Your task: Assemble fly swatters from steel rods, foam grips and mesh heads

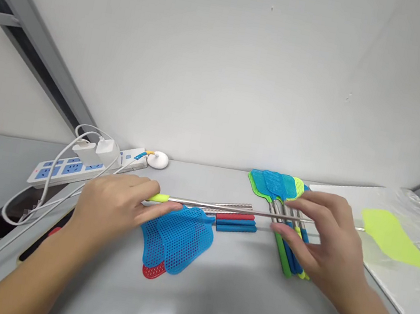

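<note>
My left hand [116,200] is closed round the yellow-green handle [159,198] of a fly swatter with a long metal telescopic shaft [225,208]. The shaft runs level to the right, ending in a yellow-green head [393,238]. Around its far part, my right hand [327,240] has thumb and fingers apart; the shaft passes between or behind them, and contact cannot be made out. Below my left hand lie overlapping blue fly swatter heads [187,239] with a red one [153,270] underneath. Beside them are a red handle [235,218] and blue handles [236,226].
A pile of blue and green fly swatters [274,183] lies near the wall, partly behind my right hand. A power strip [57,170] with plugs and white cables stands left, near a white round device [158,160]. Plastic packaging [405,294] covers the right side.
</note>
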Motion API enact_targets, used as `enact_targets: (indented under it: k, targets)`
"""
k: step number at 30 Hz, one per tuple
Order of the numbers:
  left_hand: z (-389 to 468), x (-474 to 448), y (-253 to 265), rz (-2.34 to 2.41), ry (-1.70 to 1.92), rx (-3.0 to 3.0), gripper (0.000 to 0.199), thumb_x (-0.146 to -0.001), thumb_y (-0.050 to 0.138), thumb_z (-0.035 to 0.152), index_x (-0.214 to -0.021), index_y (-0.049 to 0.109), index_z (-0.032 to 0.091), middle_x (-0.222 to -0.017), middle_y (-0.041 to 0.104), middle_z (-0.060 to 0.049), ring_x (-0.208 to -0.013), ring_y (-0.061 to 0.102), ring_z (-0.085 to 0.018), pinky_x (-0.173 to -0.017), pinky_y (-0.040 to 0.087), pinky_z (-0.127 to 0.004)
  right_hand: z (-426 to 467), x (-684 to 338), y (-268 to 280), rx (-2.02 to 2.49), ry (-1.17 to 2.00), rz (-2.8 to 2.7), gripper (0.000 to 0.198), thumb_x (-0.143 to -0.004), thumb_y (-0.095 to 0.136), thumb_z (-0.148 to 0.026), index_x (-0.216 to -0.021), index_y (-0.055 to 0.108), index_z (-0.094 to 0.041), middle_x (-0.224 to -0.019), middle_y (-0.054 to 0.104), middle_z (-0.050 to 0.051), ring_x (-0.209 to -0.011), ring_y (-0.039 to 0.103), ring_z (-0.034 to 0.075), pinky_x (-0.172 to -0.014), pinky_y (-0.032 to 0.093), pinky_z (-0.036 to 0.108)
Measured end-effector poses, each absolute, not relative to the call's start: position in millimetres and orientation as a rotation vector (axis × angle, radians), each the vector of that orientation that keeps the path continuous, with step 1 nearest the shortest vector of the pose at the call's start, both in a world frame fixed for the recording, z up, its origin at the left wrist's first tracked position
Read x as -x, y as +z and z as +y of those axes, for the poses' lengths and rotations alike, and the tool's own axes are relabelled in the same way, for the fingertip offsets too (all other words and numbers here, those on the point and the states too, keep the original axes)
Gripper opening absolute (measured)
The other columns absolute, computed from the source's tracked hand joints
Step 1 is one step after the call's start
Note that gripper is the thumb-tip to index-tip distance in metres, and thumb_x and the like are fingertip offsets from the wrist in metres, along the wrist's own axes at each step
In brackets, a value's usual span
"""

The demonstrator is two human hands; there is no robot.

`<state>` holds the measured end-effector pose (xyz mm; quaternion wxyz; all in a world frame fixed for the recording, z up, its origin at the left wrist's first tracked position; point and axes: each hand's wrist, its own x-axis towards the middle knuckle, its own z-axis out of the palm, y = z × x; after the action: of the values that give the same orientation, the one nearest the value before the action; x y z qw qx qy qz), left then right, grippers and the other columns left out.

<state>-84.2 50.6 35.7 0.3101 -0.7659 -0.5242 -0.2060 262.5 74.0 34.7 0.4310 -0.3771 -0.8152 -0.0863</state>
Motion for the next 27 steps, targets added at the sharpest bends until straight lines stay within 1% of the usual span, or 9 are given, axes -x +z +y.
enact_targets:
  k: [1, 2, 5, 7, 10, 13, 17, 19, 27]
  targets:
    - [50.8, 85.5, 35.9, -1.351, -0.54, 2.035, 0.053, -0.088, 0.055, 0.059, -0.054, 0.045, 0.021, -0.048, 0.04, 0.002, -0.049, 0.041, -0.014, -0.05, 0.019, -0.028, 78.8, -266.1, 34.3, 0.935, -0.271, -2.14, 0.022, -0.088, 0.064, -0.04, -0.102, 0.062, -0.023, -0.1, 0.065, 0.01, -0.092, 0.059, 0.026, -0.081, 0.044, 0.041]
    - [50.9, 86.5, 36.1, -1.331, -0.542, 2.044, 0.052, -0.088, 0.056, 0.059, -0.054, 0.045, 0.021, -0.048, 0.039, 0.002, -0.048, 0.041, -0.014, -0.051, 0.019, -0.028, 83.7, -270.2, 33.6, 0.95, -0.275, -2.26, 0.023, -0.09, 0.062, -0.041, -0.105, 0.062, -0.023, -0.099, 0.067, 0.01, -0.091, 0.06, 0.026, -0.081, 0.044, 0.041]
    - [52.5, 91.5, 36.1, -1.348, -0.573, 2.036, 0.05, -0.088, 0.057, 0.056, -0.054, 0.046, 0.021, -0.048, 0.039, 0.003, -0.049, 0.041, -0.013, -0.051, 0.02, -0.029, 94.8, -283.1, 31.8, 1.03, -0.151, -2.477, 0.021, -0.097, 0.05, -0.038, -0.093, 0.062, -0.022, -0.077, 0.066, 0.003, -0.07, 0.059, 0.019, -0.064, 0.041, 0.033]
    - [54.3, 97.3, 36.1, -1.362, -0.589, 2.033, 0.048, -0.089, 0.057, 0.055, -0.057, 0.048, 0.021, -0.049, 0.041, 0.003, -0.05, 0.044, -0.014, -0.052, 0.021, -0.028, 97.1, -290.4, 31.7, 1.073, -0.129, -2.466, 0.021, -0.098, 0.048, -0.037, -0.09, 0.061, -0.022, -0.075, 0.065, 0.002, -0.065, 0.058, 0.018, -0.058, 0.037, 0.03]
    - [54.8, 104.0, 36.7, -1.325, -0.558, 2.054, 0.049, -0.089, 0.054, 0.059, -0.058, 0.049, 0.021, -0.048, 0.042, 0.003, -0.049, 0.045, -0.013, -0.051, 0.021, -0.028, 95.1, -295.8, 32.7, 1.027, -0.192, -2.426, 0.016, -0.097, 0.052, -0.034, -0.093, 0.062, -0.023, -0.079, 0.066, 0.002, -0.066, 0.058, 0.017, -0.058, 0.034, 0.029]
    - [49.5, 96.7, 37.5, -1.287, -0.517, 2.038, 0.055, -0.089, 0.05, 0.063, -0.056, 0.044, 0.02, -0.045, 0.039, 0.004, -0.045, 0.042, -0.013, -0.049, 0.018, -0.028, 88.6, -290.7, 32.9, 0.935, -0.309, -2.41, 0.015, -0.096, 0.053, -0.03, -0.087, 0.063, -0.022, -0.071, 0.064, 0.001, -0.059, 0.054, 0.015, -0.055, 0.029, 0.029]
    - [37.8, 62.3, 34.9, -1.22, -0.485, 2.197, 0.057, -0.089, 0.045, 0.068, -0.058, 0.045, 0.02, -0.047, 0.045, 0.004, -0.043, 0.044, -0.011, -0.048, 0.02, -0.028, 75.8, -270.4, 31.5, 0.815, -0.349, -2.501, 0.022, -0.097, 0.051, -0.028, -0.079, 0.062, -0.021, -0.059, 0.056, 0.0, -0.052, 0.046, 0.014, -0.051, 0.022, 0.031]
    - [32.7, 44.0, 32.0, -1.232, -0.492, 2.223, 0.055, -0.092, 0.044, 0.063, -0.058, 0.045, 0.02, -0.047, 0.047, 0.004, -0.041, 0.044, -0.011, -0.047, 0.019, -0.028, 69.5, -260.7, 30.9, 0.817, -0.354, -2.54, 0.026, -0.098, 0.049, -0.028, -0.076, 0.061, -0.021, -0.057, 0.053, -0.001, -0.05, 0.044, 0.013, -0.051, 0.02, 0.032]
    - [19.9, 3.8, 16.6, -1.283, -0.588, 2.252, 0.058, -0.094, 0.035, 0.064, -0.057, 0.046, 0.02, -0.044, 0.046, 0.004, -0.037, 0.043, -0.012, -0.044, 0.016, -0.029, 47.8, -231.1, 22.8, 0.867, -0.356, -2.649, 0.033, -0.1, 0.044, -0.031, -0.07, 0.051, -0.021, -0.056, 0.052, -0.001, -0.048, 0.046, 0.015, -0.048, 0.016, 0.033]
